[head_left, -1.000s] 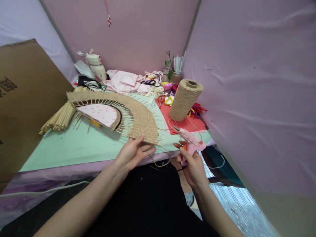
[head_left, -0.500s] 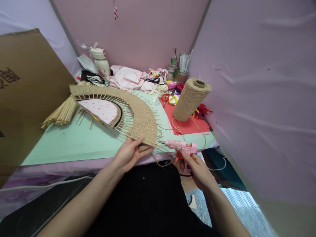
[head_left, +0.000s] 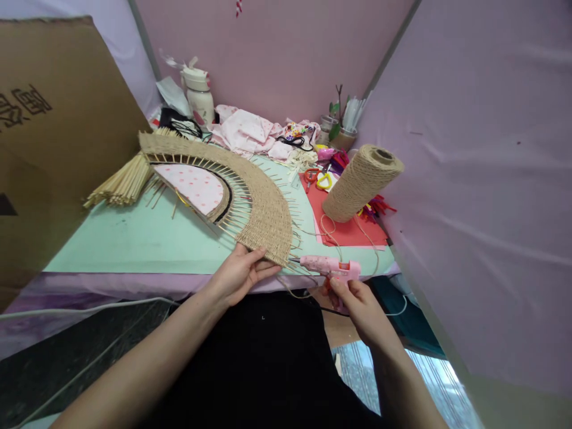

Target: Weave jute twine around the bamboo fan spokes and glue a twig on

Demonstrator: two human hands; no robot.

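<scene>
My left hand (head_left: 246,271) grips the near corner of a woven fan (head_left: 268,217), thumb on top and fingers beneath. The fan is a half ring of tan twine woven over thin sticks, whose ends poke out past the outer edge. At its centre is a half disc of pink dotted cloth (head_left: 194,186) with a black border. My right hand (head_left: 353,298) is wrapped round the handle of a pink hot glue gun (head_left: 328,265). Its nozzle points left at the fan's near corner; whether it touches cannot be told. Loose twine trails beside the corner.
A big twine spool (head_left: 361,182) stands tilted on red sheets (head_left: 333,232), near scissors (head_left: 324,180). A bundle of sticks (head_left: 120,182) lies left, beside a cardboard box (head_left: 58,149). A bottle (head_left: 199,98) and crumpled pink cloth (head_left: 245,131) line the back.
The camera view has shifted, so the tabletop things sit a little farther right. Both hands keep their holds, and the glue gun's nozzle stays by the fan's near corner.
</scene>
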